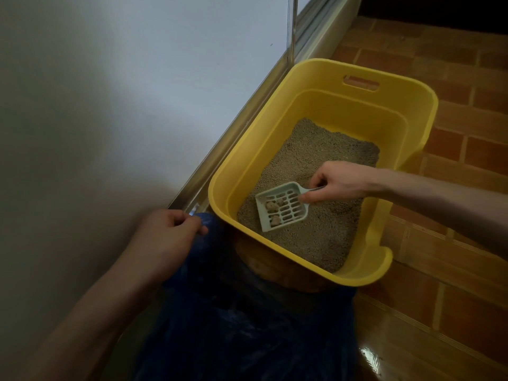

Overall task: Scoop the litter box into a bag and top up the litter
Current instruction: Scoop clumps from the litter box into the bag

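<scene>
Right hand (336,184) pinches the handle of the pale scoop (281,207), its grip curled tight; the scoop holds clumps (272,206) above the litter in the yellow litter box (324,78). Left hand (167,232) pinches the dark blue bag (247,325) edge on the floor

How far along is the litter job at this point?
Done: clumps already sit sifted on the scoop. In hand: the right hand holds the scoop over the litter box; the left hand grips the blue bag edge. Left: tipping them in; topping up, with no fresh litter visible.
</scene>
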`<state>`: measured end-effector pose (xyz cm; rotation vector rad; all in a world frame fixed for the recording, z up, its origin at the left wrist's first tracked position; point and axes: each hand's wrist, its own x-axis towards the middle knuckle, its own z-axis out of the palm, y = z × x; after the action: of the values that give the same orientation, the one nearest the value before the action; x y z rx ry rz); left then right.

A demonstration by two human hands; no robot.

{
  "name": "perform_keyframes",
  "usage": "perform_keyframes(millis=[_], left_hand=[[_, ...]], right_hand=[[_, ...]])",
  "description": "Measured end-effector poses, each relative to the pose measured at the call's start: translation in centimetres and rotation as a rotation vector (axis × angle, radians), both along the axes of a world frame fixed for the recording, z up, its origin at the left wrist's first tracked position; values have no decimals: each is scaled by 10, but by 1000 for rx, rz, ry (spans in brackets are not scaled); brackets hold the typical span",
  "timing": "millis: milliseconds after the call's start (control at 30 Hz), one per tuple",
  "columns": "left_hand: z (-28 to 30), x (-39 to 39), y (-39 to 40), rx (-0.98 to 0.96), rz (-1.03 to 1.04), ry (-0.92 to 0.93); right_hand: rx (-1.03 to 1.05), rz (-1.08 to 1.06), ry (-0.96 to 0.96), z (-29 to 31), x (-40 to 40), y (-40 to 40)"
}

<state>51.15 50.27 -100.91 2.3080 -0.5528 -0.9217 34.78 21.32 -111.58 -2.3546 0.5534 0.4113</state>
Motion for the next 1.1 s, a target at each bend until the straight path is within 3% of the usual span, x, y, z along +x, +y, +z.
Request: perform_keyframes(millis=[300,767,1100], left_hand=[[10,-7,4,-32,-19,-29],[21,-11,13,-36,11,-85],[26,-7,20,-26,31,-99]], right_hand=[[-113,-50,-25,16,-16,2],[-98,-113,-104,43,-25,12],[84,-55,-139,114,-32,57]])
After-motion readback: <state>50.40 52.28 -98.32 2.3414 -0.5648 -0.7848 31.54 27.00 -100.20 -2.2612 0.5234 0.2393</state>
